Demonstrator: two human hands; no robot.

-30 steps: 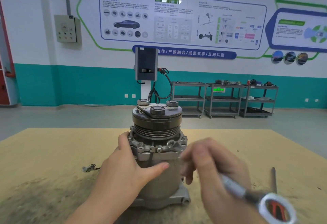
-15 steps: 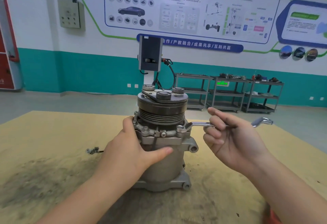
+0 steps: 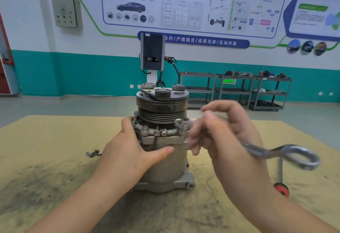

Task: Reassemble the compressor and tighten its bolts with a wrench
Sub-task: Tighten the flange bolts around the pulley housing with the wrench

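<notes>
Two hands work at the compressor (image 3: 162,151), which stands upright on the tan worktable (image 3: 46,140) with its grooved pulley (image 3: 161,111) on top. The left hand (image 3: 128,151) wraps round the housing just below the bolted flange, thumb laid across the front. The right hand (image 3: 226,133), blurred, curls its fingers round the shank of a ring wrench (image 3: 283,154); the near ring juts out to the right, while the far end is hidden behind the fingers beside a flange bolt (image 3: 178,121).

A red-handled screwdriver (image 3: 280,181) and small connector (image 3: 93,153) lie on the table (image 3: 46,140).
</notes>
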